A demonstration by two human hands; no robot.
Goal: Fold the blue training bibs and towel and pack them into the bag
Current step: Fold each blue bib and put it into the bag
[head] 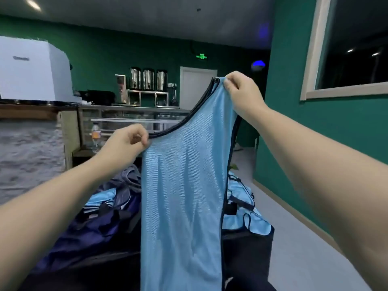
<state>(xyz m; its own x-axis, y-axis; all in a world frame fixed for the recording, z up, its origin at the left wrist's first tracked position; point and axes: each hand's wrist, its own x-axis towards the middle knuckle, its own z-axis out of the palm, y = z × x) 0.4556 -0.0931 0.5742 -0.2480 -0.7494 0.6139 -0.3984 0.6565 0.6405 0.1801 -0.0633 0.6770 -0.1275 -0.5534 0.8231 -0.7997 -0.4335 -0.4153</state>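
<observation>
One light blue bib [182, 198] with dark trim hangs full length in front of the person, held up in the air by two hands. The left hand [123, 141] pinches the low dip of the neckline between thumb and fingers; the right hand [241, 91] is higher and grips the top of a shoulder strap in the same way. So each grip is clenched on this bib.

Behind the hanging cloth lies a dark navy bag [90, 225], with more light blue fabric [243, 215] piled on both sides of it; how many pieces are there cannot be told.

Farther back, one bottle [95, 135] stands by a glass-fronted tabletop [134, 109]. Against the green wall stand three steel urns [148, 79], and there is one white door [197, 87].
</observation>
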